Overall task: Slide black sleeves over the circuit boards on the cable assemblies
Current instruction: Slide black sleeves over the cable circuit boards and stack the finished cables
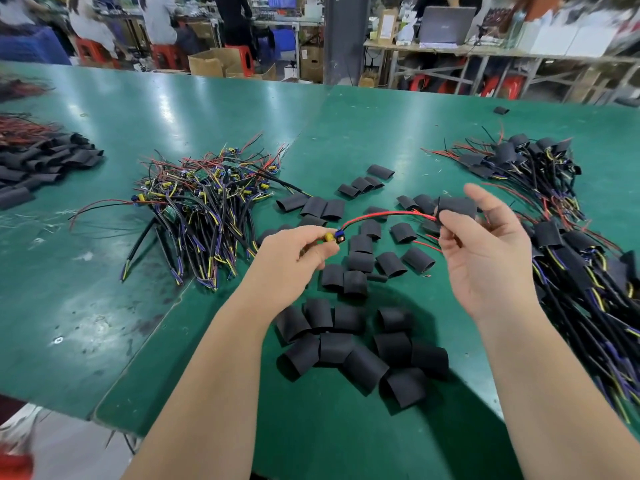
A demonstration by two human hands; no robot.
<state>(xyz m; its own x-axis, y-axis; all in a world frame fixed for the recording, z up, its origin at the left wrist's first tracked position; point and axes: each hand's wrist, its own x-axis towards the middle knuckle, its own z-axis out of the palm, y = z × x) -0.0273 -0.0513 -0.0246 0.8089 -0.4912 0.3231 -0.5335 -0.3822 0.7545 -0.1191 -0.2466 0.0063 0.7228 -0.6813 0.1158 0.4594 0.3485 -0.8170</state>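
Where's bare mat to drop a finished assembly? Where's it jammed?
Free: near-left mat between the unsleeved cable pile and the near table edge; far strip beyond both piles. Crowded: loose sleeves around the left hand, holding a cable assembly, and right hand, pinching a sleeve; sleeved pile along the right.

Loose black sleeves [360,337] crowding the middle of the bench [86,306], wire tangle [201,209] blocking the left, sleeved cable heap [571,271] hemming in the right, open surface running near left and far centre
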